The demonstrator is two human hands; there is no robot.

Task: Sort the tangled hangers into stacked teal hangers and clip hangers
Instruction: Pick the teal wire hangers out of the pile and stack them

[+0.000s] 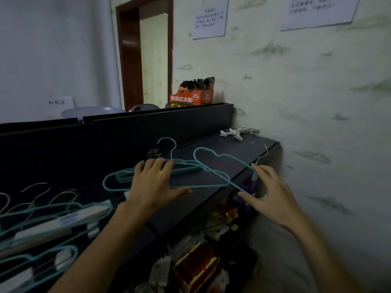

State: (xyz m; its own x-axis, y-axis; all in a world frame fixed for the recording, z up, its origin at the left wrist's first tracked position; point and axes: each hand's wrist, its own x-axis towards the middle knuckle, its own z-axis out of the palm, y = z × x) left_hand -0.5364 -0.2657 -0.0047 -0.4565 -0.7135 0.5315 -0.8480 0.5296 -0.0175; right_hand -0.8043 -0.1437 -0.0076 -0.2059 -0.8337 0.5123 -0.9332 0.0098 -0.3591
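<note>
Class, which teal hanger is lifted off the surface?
The single teal hanger by the right hand; the others lie flat, stacked under the left hand.

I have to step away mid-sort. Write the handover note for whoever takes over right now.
Left hand: open, pressing flat on the stack of thin teal wire hangers on the dark shelf top.
Right hand: pinching one loose teal wire hanger, whose silver hook points toward the wall.
Done: a few teal hangers stacked.
Left: add the held hanger; then sort the tangle of teal hangers and white clip hangers at lower left. White clips lie at the shelf's far corner.
</note>
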